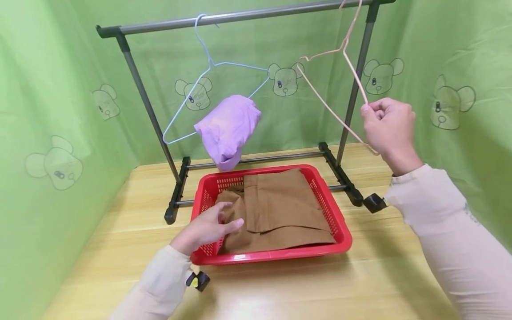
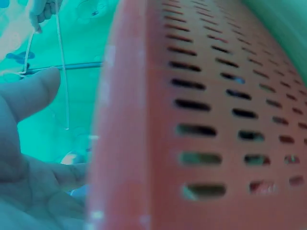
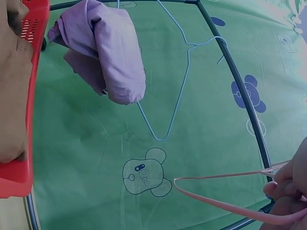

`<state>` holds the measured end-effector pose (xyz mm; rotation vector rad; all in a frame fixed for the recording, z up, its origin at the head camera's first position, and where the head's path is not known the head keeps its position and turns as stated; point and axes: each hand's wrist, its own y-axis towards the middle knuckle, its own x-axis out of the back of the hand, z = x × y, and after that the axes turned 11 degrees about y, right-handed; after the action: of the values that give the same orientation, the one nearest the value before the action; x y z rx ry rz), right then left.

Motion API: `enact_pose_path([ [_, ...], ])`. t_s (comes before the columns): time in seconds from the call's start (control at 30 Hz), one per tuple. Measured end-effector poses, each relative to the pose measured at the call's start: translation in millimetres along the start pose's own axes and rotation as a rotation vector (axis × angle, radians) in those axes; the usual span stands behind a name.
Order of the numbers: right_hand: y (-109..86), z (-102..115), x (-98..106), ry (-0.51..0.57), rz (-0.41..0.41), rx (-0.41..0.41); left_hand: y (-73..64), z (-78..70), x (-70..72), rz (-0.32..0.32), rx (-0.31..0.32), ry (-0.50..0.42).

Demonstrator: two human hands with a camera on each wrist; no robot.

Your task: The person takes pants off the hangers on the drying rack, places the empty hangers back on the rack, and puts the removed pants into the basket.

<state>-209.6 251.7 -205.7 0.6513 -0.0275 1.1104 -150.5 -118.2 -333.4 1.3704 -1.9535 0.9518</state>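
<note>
Right hand [image 1: 388, 126] pinches the pink wire hanger [image 1: 340, 89] by its lower bar, its hook up at the rail of the clothes rack [image 1: 240, 18]. Left hand [image 1: 210, 229] lies relaxed, fingers spread on the folded brown garment [image 1: 280, 209] in the red basket [image 1: 340, 222] near the desk's middle. Best to grip the cloth firmly before lifting, and keep the hanger level. The left wrist view is mostly blurred basket wall; the hanger's hook is cut off.
</note>
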Motion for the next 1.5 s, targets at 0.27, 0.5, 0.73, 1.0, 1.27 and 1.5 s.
enact_pose_path([
  [0.27,10.4,8.1,-1.7,0.001,0.015,-0.03,-16.7,22.1,12.6,-0.206,-0.054,0.096],
  [0.5,19.8,10.8,-3.4,0.017,0.023,-0.049,-21.1,47.4,11.5,-0.256,0.054,-0.065],
  [0.73,25.4,12.6,-5.6,0.026,0.032,-0.066,-12.5,68.0,-3.7,-0.305,0.106,-0.223],
  [1.0,28.9,11.5,-6.9,0.008,0.049,-0.094,-4.8,75.0,-17.2,-0.327,0.074,-0.388],
  [1.27,28.4,3.1,-7.3,-0.025,0.054,-0.09,-2.5,76.3,-23.8,-0.316,0.072,-0.458],
  [1.5,23.3,-3.8,-6.6,-0.02,0.063,-0.086,-2.8,77.0,-23.1,-0.305,0.063,-0.477],
])
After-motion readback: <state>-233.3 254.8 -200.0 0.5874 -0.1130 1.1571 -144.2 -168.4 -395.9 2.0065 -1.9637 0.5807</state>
